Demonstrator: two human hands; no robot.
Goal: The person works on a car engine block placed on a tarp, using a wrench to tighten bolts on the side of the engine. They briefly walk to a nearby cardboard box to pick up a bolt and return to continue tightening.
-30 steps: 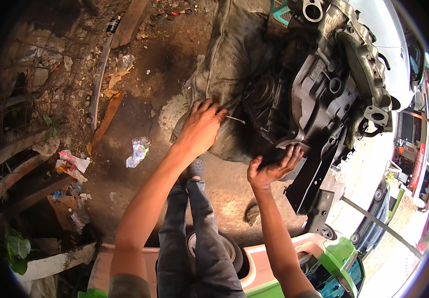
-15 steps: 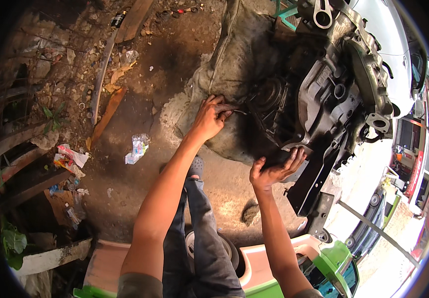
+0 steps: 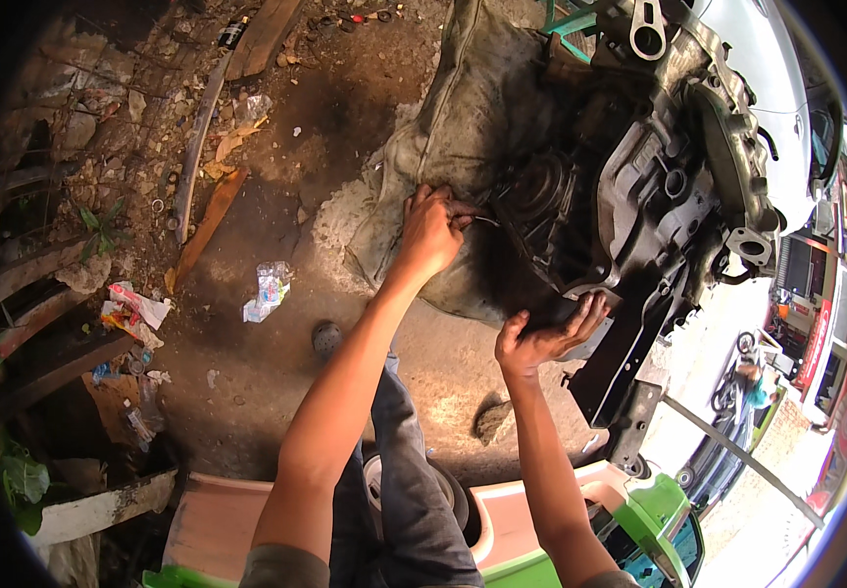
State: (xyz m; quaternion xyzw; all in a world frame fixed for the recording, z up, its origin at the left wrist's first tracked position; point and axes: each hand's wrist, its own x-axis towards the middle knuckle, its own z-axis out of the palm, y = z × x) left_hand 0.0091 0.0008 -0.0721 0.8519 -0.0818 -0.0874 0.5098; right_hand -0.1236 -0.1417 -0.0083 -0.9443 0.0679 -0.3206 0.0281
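My left hand (image 3: pixel 431 230) has its fingers closed around a thin metal tool (image 3: pixel 485 220), which reaches toward the pulley (image 3: pixel 531 186) on a dark, greasy engine assembly (image 3: pixel 659 176). Beneath that hand and the engine lies a dirty grey padded cover (image 3: pixel 394 245). My right hand (image 3: pixel 551 338) is open at the engine's lower metal edge (image 3: pixel 585 286), thumb raised and fingertips resting at that edge, palm free. Below it a black metal bracket (image 3: pixel 600 382) runs down and left. Whatever the tool's tip touches is too dark to make out.
Rubble with boards (image 3: pixel 206 225), litter (image 3: pixel 265 292) and plants lies left. A pink-and-green vehicle body (image 3: pixel 218 510) is behind my legs (image 3: pixel 399 461). A white car (image 3: pixel 757 69) stands beyond the engine. A person (image 3: pixel 759 387) and a motorcycle (image 3: pixel 742 355) are out on the bright street at right.
My left hand has moved up and right, bringing the tool closer to the pulley. My right hand shifted slightly right. A person with a motorcycle has appeared on the street.
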